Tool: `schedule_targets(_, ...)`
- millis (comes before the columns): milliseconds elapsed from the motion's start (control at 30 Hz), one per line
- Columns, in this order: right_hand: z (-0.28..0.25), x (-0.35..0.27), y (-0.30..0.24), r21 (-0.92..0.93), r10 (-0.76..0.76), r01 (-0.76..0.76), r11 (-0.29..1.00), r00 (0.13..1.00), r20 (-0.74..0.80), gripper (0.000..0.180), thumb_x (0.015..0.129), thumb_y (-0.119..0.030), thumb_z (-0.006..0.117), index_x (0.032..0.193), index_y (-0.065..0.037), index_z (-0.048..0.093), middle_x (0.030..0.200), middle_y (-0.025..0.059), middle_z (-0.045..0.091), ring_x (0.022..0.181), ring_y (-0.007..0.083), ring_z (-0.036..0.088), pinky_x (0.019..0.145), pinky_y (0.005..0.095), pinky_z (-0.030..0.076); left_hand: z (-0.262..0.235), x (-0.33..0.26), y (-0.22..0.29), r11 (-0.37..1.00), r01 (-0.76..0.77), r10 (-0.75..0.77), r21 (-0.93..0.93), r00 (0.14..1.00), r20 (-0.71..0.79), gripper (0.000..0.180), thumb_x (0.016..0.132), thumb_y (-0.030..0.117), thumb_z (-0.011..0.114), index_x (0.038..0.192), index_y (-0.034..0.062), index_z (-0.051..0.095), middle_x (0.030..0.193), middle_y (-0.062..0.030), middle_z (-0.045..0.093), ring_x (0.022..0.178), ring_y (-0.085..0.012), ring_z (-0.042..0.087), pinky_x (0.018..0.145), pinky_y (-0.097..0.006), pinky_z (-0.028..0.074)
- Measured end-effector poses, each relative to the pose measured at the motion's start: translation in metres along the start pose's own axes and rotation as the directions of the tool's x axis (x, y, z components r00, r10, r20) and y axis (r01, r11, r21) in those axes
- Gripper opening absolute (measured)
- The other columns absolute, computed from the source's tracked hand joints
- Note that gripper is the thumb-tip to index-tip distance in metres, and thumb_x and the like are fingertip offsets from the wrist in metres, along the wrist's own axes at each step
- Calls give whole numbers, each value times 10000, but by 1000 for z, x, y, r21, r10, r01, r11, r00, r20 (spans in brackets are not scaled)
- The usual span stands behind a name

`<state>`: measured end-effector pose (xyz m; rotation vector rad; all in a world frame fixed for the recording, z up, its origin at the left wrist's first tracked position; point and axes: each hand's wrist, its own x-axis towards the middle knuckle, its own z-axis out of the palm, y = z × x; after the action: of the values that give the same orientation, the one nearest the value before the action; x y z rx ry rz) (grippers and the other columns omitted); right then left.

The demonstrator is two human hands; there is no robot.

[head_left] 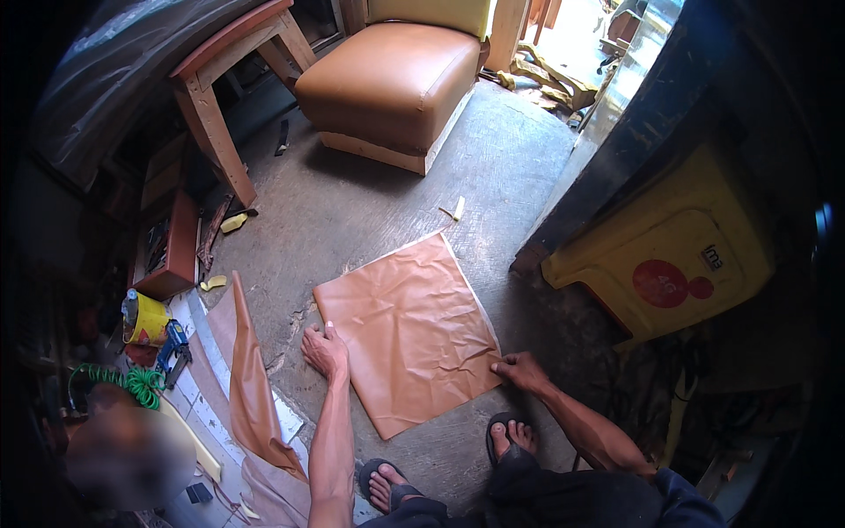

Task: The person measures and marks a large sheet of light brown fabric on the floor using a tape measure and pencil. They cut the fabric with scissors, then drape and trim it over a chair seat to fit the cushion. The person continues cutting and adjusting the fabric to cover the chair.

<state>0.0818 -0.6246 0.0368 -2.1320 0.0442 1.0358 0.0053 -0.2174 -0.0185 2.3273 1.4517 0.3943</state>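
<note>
— Where was the brown sheet [409, 330]?
— Flat on the concrete floor [519, 150], in front of the person's feet. It was roughly square and creased, most heavily toward its right corner, with a pale border along the upper right side.

— And the hands?
— The left hand [326, 352] was at the sheet's left edge, thumb apart from the other fingers. I couldn't tell whether they gripped the edge. The right hand [526, 373] had the right corner pinched between thumb and fingers.

— What lay close by?
— The sandalled feet [387, 486] were just below it, and a small pale scrap [459, 209] lay just beyond its top corner. To the left was a long, folded brown offcut [253, 387].

— Farther out?
— Past the offcut, a blue tool [176, 341] lay near a yellow tub [148, 319] and a green coiled hose [143, 385]. Ahead stood a chair with a brown seat [400, 79], beside a wooden frame [211, 132]. Off to the right, a yellow plastic stool [598, 255] was tipped over at an angle.
</note>
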Motion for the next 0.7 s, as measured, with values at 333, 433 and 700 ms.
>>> schedule_targets(333,-1,-3,-3,46,20,-20,999,1000,-17,469,916,-461,689,998,-8,778,706,74,722,670,147,671,662,342,512,4,22,-4,967,221,-206,-123,970,129,288,956,349,662,1042,90,750,1039,-149,747,1071,-371,661,966,-581,432)
schedule_targets(433,0,-1,-1,-12,16,-16,1000,1000,-15,468,915,-464,691,978,-9,782,708,84,723,664,146,675,663,346,514,6,21,-2,977,202,-196,-67,976,96,311,963,356,641,1047,77,748,1059,-162,742,1071,-381,660,953,-589,437)
schedule_targets(700,2,-4,7,-30,-49,47,998,996,-74,468,915,-461,693,947,-2,779,726,92,725,685,155,680,687,353,517,2,19,6,987,161,-161,8,983,85,305,1008,347,572,1059,72,695,1155,-129,674,1152,-339,606,958,-593,410)
